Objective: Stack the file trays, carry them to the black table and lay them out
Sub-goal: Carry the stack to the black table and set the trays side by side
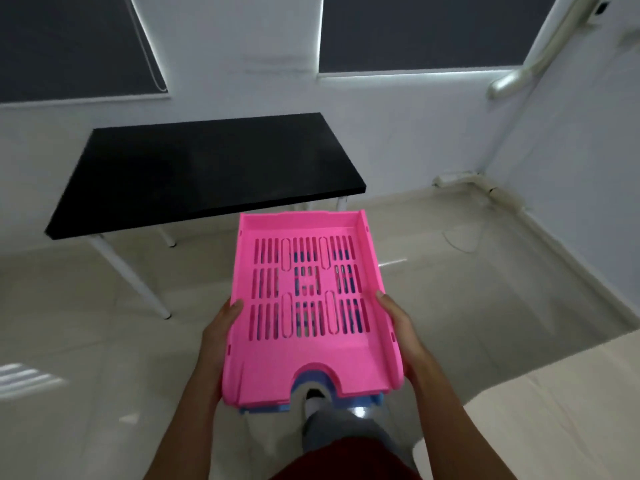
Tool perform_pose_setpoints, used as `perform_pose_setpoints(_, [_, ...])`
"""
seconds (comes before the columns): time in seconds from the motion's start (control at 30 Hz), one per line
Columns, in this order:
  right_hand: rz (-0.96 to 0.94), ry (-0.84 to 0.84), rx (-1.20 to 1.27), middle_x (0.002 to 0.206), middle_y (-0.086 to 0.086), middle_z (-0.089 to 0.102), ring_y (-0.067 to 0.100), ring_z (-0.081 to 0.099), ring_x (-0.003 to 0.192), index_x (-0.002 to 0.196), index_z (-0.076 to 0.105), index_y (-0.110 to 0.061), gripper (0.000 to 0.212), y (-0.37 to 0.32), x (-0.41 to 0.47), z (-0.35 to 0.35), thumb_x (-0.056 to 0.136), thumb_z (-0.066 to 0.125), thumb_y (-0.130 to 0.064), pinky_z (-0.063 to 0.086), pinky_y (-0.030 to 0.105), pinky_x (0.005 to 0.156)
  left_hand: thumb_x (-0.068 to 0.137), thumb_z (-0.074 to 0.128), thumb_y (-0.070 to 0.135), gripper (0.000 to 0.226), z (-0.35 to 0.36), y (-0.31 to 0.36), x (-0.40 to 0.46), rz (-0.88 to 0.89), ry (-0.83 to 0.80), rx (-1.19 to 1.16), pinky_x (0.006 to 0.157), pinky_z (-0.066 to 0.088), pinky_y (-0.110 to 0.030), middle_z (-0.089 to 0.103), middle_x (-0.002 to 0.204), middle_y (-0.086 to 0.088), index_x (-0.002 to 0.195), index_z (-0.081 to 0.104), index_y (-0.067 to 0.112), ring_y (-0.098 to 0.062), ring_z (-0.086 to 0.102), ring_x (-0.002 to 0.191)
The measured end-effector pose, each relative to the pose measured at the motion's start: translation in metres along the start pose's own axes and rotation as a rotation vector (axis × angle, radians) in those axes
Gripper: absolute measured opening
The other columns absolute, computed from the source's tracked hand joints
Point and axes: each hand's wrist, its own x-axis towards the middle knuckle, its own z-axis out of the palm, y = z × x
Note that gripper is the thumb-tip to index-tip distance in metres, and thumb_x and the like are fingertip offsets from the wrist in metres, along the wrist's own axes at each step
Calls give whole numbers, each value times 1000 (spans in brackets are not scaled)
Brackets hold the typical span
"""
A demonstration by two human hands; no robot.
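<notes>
**Stacked trays held in both hands, short of the black table**

A person stands on the pale glossy tiled floor (104, 341) holding a stack of slotted plastic file trays out in front of the body. The bright pink plastic file tray (308, 306) sits on top, its floor cut with rows of narrow slots and its near edge scooped out in a half-round notch. Under it a light blue plastic tray (311, 403) shows only as a thin strip along the near edge and inside the notch; dark blue shows through the pink slots. How many trays lie beneath the pink one cannot be told.

The left hand (221, 327) clasps the left side wall of the stack, thumb resting on the pink rim and the fingers curled out of sight beneath. The right hand (398, 327) grips the right side wall the same way, thumb on top, fingers wrapped under. Both hands are closed firmly on the stack, and the trays are level, tilted a little away from the body.

Ahead and to the left stands the black rectangular table (194, 168) on thin white legs, against the white wall below two dark window blinds. The stack is in the air near the front right corner of that surface, not touching it. A cream-coloured bed or cushion edge (554, 410) lies at the right. A shoe (315, 396) shows through the notch.
</notes>
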Motion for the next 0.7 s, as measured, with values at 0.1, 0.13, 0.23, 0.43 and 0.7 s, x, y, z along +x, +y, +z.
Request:
perform_pose_setpoints(0.1, [17, -33, -3, 109, 22, 72, 35, 71, 89, 133, 59, 2, 80, -13, 49, 16, 78, 69, -56, 59, 51, 87, 81, 74, 44, 69, -11, 22, 34, 18, 49, 31, 101, 44, -69, 64, 126, -30, 138, 59, 7, -39, 64, 101])
perform_pose_setpoints(0.13, [23, -40, -7, 112, 24, 71, 37, 70, 92, 133, 59, 1, 83, -19, 67, 22, 76, 72, -58, 58, 55, 91, 80, 76, 46, 70, -12, 30, 48, 28, 50, 32, 101, 43, -71, 64, 126, -30, 137, 60, 8, -40, 65, 101])
perform_pose_setpoints(0.23, [20, -70, -34, 119, 29, 68, 40, 67, 97, 132, 61, -3, 84, -44, 129, 40, 75, 72, -64, 47, 66, 104, 74, 82, 50, 76, -13, 62, 92, 56, 53, -2, 102, 40, -77, 61, 130, -33, 136, 62, 11, -45, 62, 107])
perform_pose_setpoints(0.43, [24, -182, -70, 110, 25, 67, 39, 68, 93, 131, 60, 0, 72, -104, 249, 73, 88, 61, -57, 58, 51, 88, 82, 77, 46, 71, -10, 126, 191, 81, 62, -39, 105, 35, -79, 48, 142, -41, 139, 59, 9, -47, 55, 112])
perform_pose_setpoints(0.7, [76, -240, -45, 94, 15, 74, 30, 72, 82, 126, 63, -2, 60, -147, 368, 113, 92, 53, -51, 61, 43, 76, 86, 73, 41, 66, -10, 190, 298, 76, 103, -58, 105, 41, -69, 60, 124, -30, 139, 58, 5, -41, 64, 99])
